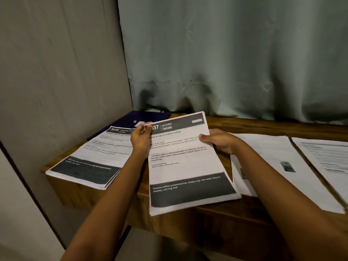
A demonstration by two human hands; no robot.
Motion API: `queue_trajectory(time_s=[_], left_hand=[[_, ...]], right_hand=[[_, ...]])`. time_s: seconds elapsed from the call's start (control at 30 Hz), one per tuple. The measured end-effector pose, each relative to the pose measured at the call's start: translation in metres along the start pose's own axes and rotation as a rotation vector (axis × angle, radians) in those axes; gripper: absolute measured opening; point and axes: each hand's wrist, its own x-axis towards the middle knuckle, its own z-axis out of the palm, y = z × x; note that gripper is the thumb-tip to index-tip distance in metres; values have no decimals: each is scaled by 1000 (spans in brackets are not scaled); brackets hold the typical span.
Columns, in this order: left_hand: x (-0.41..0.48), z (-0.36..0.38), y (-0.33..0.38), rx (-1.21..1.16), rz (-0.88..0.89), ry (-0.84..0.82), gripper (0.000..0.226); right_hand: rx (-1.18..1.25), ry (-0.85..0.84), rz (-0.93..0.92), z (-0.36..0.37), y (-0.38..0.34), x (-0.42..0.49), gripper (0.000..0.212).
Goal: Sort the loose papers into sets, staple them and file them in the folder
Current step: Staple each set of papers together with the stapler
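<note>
A set of printed sheets headed "KITCHEN" (185, 162) is held above the front of the wooden table (263, 125). My left hand (141, 140) pinches its top left corner, thumb on the page. On the right edge my right hand (220, 141) grips the set, thumb on top. A second set headed "3638" (94, 161) lies on the table's left end, overhanging the edge. Behind it lies a dark blue folder (135, 117). No stapler shows.
More loose papers (273, 164) lie on the table to the right, and another sheet (327, 157) lies at the far right. A grey-green curtain (235, 63) hangs behind the table. A wall (56, 81) closes in the left side.
</note>
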Motion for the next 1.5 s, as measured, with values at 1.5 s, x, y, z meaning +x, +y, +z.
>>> queue_trajectory(time_s=[1.5], left_hand=[[10,-165,67,1614,324,196,32]], right_hand=[[-426,392,-209,216,-43,30,39]])
